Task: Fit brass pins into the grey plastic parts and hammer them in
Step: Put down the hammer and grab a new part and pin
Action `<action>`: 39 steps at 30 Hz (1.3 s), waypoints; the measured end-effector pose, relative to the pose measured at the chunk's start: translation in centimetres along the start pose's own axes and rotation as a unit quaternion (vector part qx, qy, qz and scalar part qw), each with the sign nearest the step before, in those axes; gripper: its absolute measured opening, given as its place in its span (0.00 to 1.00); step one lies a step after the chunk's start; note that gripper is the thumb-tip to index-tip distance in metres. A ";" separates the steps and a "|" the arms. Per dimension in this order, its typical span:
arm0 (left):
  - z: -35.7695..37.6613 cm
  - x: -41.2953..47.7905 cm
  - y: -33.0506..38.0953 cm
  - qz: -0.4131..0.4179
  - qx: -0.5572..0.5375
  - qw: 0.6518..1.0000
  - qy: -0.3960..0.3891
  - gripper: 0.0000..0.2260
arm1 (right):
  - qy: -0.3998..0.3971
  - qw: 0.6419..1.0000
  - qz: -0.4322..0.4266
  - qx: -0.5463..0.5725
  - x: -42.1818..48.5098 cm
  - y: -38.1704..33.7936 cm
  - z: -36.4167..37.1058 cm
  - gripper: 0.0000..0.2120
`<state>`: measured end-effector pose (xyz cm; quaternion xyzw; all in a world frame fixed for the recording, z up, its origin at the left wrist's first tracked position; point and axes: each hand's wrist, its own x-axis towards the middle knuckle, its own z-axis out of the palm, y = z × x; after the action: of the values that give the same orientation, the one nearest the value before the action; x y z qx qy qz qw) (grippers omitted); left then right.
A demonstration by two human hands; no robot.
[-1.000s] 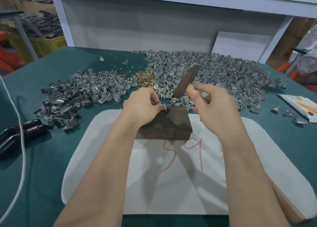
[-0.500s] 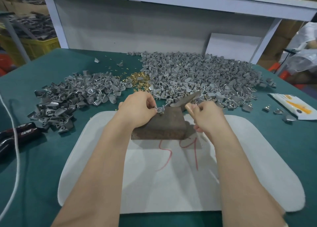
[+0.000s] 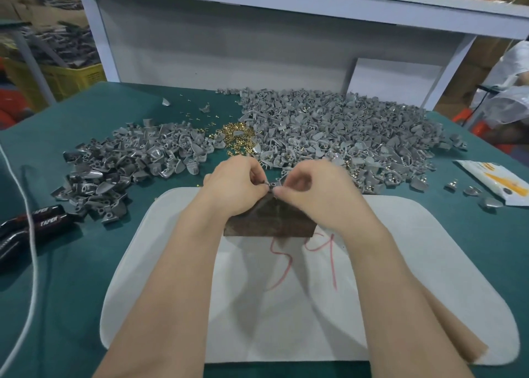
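My left hand (image 3: 234,183) and my right hand (image 3: 312,189) meet fingertip to fingertip over the far edge of a dark metal block (image 3: 269,220). Both pinch one small grey plastic part (image 3: 272,188), which their fingers mostly hide. A grey tip (image 3: 282,178) shows between the hands. I cannot see the flat metal bar that my right hand held before. A heap of brass pins (image 3: 237,137) lies just beyond my hands. It sits between a darker pile of grey parts (image 3: 114,163) on the left and a larger pile (image 3: 343,131) on the right.
The block rests on a white pad (image 3: 286,306) with red writing, on a green table (image 3: 472,249). Black-handled pliers (image 3: 37,220) and a white cord (image 3: 28,249) lie at the left. At the right are a white-and-orange packet (image 3: 498,180) and loose parts (image 3: 486,201). Another person (image 3: 509,91) sits far right.
My right hand brought the metal bar down onto the part on the block. It has now moved in, and its fingertips pinch beside my left hand's. The bar is out of sight.
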<state>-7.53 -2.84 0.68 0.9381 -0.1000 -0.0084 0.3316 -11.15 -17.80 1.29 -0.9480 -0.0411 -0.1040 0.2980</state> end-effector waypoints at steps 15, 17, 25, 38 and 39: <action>0.2 -0.3 0.5 0.023 -0.006 1.000 -0.012 0.06 | 0.072 0.986 0.032 0.146 0.8 0.7 0.4 0.09; 0.2 -0.4 0.6 0.025 -0.004 1.000 -0.013 0.06 | 0.072 0.989 0.030 0.124 0.9 0.9 0.6 0.10; 0.2 -0.4 0.7 0.027 -0.003 1.000 -0.013 0.04 | 0.104 0.989 0.009 0.107 1.0 0.6 1.3 0.07; 0.3 -0.4 0.8 0.035 -0.010 0.999 -0.015 0.04 | 0.032 0.999 0.016 0.024 0.9 0.4 1.7 0.03; 0.3 -0.4 0.8 0.035 -0.009 0.999 -0.015 0.04 | 0.032 0.999 0.017 0.021 1.0 0.5 1.8 0.03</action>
<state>-8.07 -3.51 0.91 0.9306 -0.1373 -0.0116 0.3390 -9.82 -17.15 -0.17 -0.9382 -0.0181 -0.1282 0.3209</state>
